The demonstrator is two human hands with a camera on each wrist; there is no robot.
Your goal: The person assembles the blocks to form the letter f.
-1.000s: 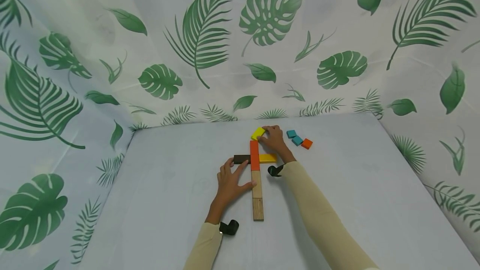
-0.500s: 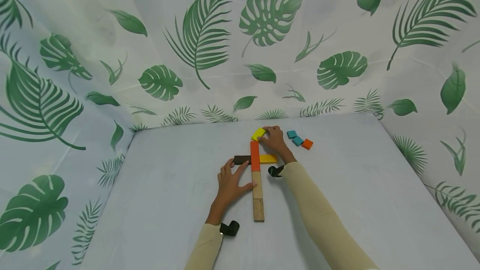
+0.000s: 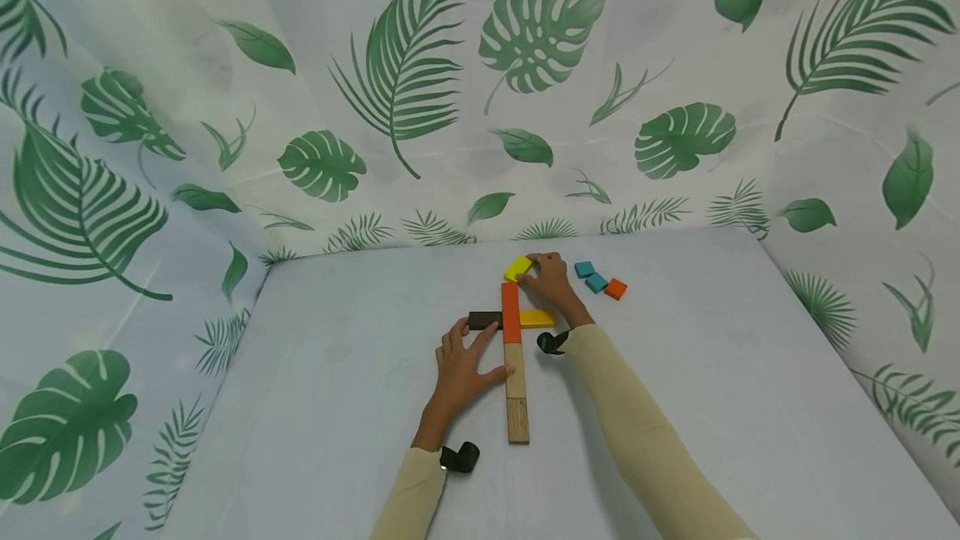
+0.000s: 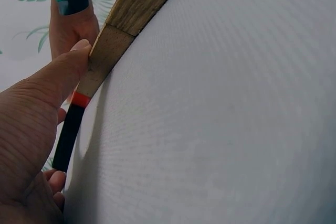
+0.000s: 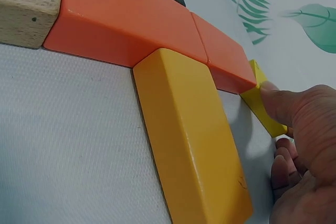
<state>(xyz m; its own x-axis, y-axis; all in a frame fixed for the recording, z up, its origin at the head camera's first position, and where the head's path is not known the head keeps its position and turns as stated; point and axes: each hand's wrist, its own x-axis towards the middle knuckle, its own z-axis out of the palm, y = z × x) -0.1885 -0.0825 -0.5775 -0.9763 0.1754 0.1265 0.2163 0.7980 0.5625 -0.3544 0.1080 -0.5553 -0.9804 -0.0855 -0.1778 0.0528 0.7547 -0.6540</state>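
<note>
Right hand (image 3: 550,280) pinches small yellow block (image 3: 517,267) at orange bar's (image 3: 510,312) twelve-o'clock end. Left hand (image 3: 459,367), fingers spread open, thumb against plain wooden bar (image 3: 513,369). Right wrist view alone shows long yellow block (image 5: 191,140) butting the orange bar.

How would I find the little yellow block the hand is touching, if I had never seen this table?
Find the long line of blocks in the middle of the table. At its far end, beyond the orange block, the right hand touches the small yellow block. It lies tilted, unlike the longer yellow block sticking sideways from the line.
</note>
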